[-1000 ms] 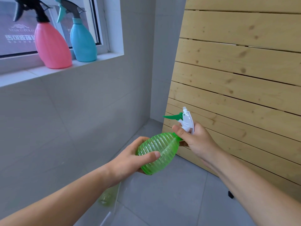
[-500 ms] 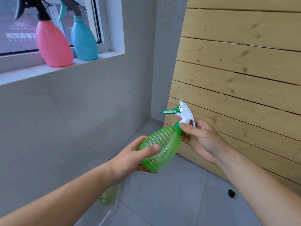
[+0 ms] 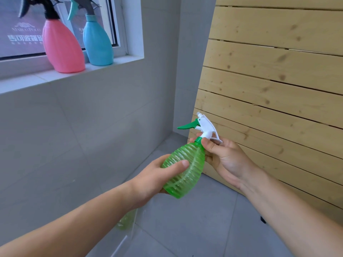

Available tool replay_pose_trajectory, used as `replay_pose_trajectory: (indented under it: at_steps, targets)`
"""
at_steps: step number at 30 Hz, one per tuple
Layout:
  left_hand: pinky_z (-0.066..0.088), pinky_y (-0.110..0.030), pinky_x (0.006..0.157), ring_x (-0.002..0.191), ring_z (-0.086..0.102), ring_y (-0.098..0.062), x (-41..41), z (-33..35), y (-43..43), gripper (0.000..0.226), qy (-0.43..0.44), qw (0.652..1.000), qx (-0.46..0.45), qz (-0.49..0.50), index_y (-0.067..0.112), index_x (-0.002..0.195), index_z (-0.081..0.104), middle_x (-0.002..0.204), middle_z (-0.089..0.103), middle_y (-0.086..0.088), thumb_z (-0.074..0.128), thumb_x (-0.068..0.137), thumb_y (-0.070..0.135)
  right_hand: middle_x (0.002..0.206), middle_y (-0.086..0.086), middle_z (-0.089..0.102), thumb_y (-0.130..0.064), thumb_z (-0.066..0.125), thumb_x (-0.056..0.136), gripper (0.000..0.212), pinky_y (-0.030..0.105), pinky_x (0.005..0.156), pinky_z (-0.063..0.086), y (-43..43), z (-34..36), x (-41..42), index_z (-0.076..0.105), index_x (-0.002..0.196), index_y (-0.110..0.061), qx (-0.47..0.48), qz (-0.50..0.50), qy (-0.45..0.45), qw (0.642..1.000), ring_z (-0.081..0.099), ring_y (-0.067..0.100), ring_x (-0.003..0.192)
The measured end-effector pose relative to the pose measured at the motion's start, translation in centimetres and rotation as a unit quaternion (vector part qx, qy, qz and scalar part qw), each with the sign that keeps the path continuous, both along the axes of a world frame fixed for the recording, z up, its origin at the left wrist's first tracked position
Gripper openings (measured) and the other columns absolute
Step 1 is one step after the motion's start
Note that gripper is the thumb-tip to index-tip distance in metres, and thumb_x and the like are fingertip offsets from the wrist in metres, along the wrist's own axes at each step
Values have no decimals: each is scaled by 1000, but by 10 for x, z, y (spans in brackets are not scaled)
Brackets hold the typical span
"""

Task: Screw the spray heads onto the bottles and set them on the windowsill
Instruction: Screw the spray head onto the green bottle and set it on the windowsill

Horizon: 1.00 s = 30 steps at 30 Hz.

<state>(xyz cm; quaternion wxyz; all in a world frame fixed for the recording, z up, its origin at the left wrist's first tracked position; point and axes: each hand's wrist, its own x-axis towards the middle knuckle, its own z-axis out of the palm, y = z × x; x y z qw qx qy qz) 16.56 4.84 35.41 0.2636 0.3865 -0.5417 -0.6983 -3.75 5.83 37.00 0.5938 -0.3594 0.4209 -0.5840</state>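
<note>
Left hand (image 3: 154, 179) wraps the belly of the green bottle (image 3: 185, 168), fingers closed round it, thumb across the front. Bottle is mid-air, tilted, neck up toward the plank wall (image 3: 269, 86), well below the windowsill (image 3: 118, 63). Right hand (image 3: 225, 157) pinches the green collar (image 3: 199, 139) at the neck, thumb and fingertips closed on it, white spray head (image 3: 206, 125) above, trigger pointing at the sill side.

Risks as I judge them:
- tilted neck + collar started crooked = cross-thread, head sits skewed
- ribbed thin plastic, squeeze too hard and the belly flexes, grip slips during the twist
- can't tell if the collar is fully home; loose head could pop off on lift

Beyond the bottle, up on the sill: pink bottle (image 3: 63, 47) and blue bottle (image 3: 97, 44) side by side, heads on. Free sill is just beside the blue one by the window reveal; tight slot, a careless set-down knocks blue.
</note>
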Motion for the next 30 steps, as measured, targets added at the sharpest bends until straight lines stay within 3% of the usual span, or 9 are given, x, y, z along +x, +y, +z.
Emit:
replay_pose_trajectory:
  at_steps: [4,7,9,13,16,20,23,26,30]
  targets:
    - [49,-13,53,64,69,-2,1,0,1,32,-38,996,-78,34,17,117,68,80,74,10,79,89,29,102,16,73,-5,61,92,34,31,74,59,2,-2,6,59,121,10,-3,-49,14,999,68,28,92]
    - [50,-13,54,68,70,-2,1,-2,-2,33,-67,989,-123,54,22,115,67,87,76,9,82,85,27,103,17,75,-6,63,91,23,40,90,57,1,-5,10,65,113,2,-6,-84,40,996,68,30,98]
    - [53,-16,58,72,71,-2,3,-3,-2,36,-90,982,-153,60,27,113,67,90,78,8,86,83,31,107,20,75,-6,64,90,21,43,96,54,0,-5,11,67,110,-1,-6,-92,49,995,68,30,102]
    - [59,-23,69,88,75,-5,6,-1,-4,57,-119,973,-186,60,38,119,63,103,79,9,82,69,57,112,22,73,-4,60,92,26,33,78,60,-1,1,10,63,117,2,2,-60,-2,998,71,27,95]
    - [61,-24,85,104,75,-8,5,2,-6,53,-55,989,-131,33,34,130,60,115,79,6,77,84,53,113,17,74,-12,63,88,35,32,72,60,-3,9,8,62,121,2,-10,-38,1,999,73,25,91]
    - [54,-9,70,95,73,4,10,15,-5,40,2,993,-107,47,29,129,64,120,77,3,64,94,48,109,9,76,-27,68,79,52,36,81,56,-2,18,19,59,125,-4,-32,-35,72,996,73,25,93]
    - [57,-23,91,109,72,-5,28,28,-14,45,46,985,-120,116,30,130,63,125,75,0,63,90,50,106,5,79,-23,68,86,42,43,95,53,2,21,39,58,127,-20,-38,-38,163,985,73,24,101]
    - [53,-38,106,121,68,-15,50,43,-23,34,76,973,-136,172,33,132,59,129,73,-1,55,101,43,109,-1,78,-17,60,95,35,36,89,55,0,32,73,58,129,-25,-84,22,230,969,73,17,103]
    - [45,-37,113,130,61,-15,94,69,-31,36,69,952,-195,227,37,137,50,135,68,2,50,101,46,115,-3,76,-17,60,96,43,29,81,55,-30,65,128,53,136,-31,-144,59,266,951,72,10,99]
